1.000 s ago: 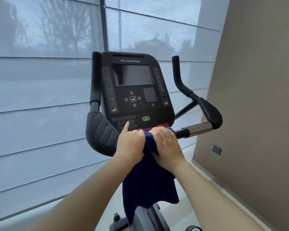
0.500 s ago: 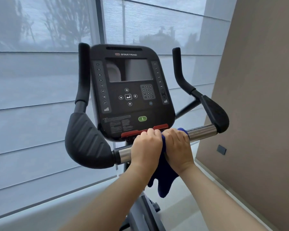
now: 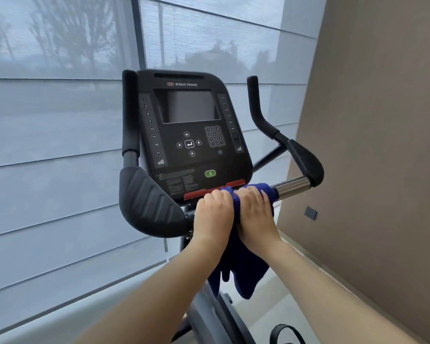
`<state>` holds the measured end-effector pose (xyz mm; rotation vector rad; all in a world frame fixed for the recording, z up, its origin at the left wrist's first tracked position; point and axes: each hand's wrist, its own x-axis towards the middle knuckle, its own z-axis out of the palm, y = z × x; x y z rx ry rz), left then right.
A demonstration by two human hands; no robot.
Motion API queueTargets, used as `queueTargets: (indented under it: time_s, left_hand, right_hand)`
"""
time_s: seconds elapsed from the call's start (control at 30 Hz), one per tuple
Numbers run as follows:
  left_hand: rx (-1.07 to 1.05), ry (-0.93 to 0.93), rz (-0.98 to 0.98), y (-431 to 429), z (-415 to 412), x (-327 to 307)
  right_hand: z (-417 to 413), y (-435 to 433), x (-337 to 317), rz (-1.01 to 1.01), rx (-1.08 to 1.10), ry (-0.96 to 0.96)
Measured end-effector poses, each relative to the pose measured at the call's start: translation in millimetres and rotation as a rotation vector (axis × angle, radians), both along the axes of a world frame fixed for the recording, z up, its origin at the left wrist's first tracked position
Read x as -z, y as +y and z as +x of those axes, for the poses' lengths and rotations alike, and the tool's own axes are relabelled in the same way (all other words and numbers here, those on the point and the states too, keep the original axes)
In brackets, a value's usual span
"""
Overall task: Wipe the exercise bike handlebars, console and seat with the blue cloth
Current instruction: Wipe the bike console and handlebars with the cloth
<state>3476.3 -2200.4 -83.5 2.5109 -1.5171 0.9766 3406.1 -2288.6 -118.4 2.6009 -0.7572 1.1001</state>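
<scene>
The black console [image 3: 189,135] of the exercise bike faces me, screen dark. Below it runs the handlebar crossbar, its chrome section [image 3: 292,187] bare on the right. The blue cloth [image 3: 243,269] is wrapped over the bar's middle and hangs down beneath. My left hand [image 3: 212,214] and my right hand [image 3: 255,212] sit side by side, both closed around the cloth-covered bar. Black padded grips sit at the left [image 3: 147,202] and right [image 3: 304,160] ends, with upright horns above. The seat is out of view.
A window with grey roller blinds [image 3: 47,170] fills the left and back. A brown wall [image 3: 382,145] stands close on the right, with a small dark socket plate [image 3: 310,213]. The bike's grey frame [image 3: 209,319] and a pedal strap [image 3: 283,333] show below.
Both hands have slid left along the crossbar with the cloth, covering the left chrome section and baring more on the right. More cloth hangs below than half a second ago.
</scene>
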Motion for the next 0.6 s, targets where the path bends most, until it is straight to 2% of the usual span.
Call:
queueTargets:
  time_s: [0.23, 0.33, 0.43, 0.5, 0.6]
  left_hand:
    - [-0.096, -0.066, 0.001, 19, 4, 5]
    - [-0.121, -0.018, 0.024, 15, 1, 6]
    - [-0.12, 0.032, -0.035, 0, 3, 6]
    - [-0.081, 0.151, -0.026, -15, 3, 8]
    - [-0.07, 0.198, -0.056, -31, 0, 4]
  right_hand:
    - [7, 20, 8, -0.001, 0.015, 0.052]
    - [4, 10, 9, 0.017, -0.064, 0.049]
    - [3, -3, 4, 0.042, -0.122, 0.024]
    - [2, -12, -1, 0.044, -0.128, 0.036]
    - [-2, -28, -4, 0.043, -0.115, 0.072]
